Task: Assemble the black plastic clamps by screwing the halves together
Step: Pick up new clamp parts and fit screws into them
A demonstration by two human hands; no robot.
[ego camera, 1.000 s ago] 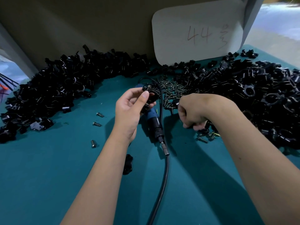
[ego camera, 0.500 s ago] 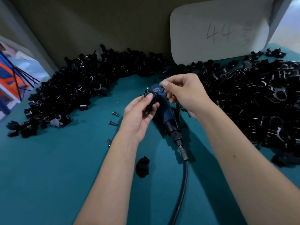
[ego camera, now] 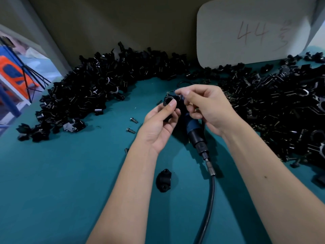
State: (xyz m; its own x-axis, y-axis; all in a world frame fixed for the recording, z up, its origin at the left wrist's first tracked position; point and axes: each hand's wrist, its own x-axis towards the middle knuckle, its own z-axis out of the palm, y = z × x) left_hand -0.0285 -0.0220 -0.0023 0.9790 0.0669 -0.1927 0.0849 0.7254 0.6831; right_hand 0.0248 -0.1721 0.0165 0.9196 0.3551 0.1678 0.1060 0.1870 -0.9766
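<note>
I see the black clamp [ego camera: 169, 101] pinched between thumb and fingers of my left hand [ego camera: 161, 124], raised over the teal table [ego camera: 61, 182]. My right hand [ego camera: 206, 108] pinches something small at the clamp's top; it is too blurred to name. Under both hands lies the blue screwdriver [ego camera: 194, 131]. One clamp half [ego camera: 163, 180] lies near my left forearm, loose screws [ego camera: 131, 125] left of it.

A second ago the right hand [ego camera: 209, 108] was a fist among the small metal screws [ego camera: 233, 99] — now it is raised, fingertips pinched at the top of the black plastic clamp half [ego camera: 169, 101] which the left hand [ego camera: 161, 124] holds.
</note>
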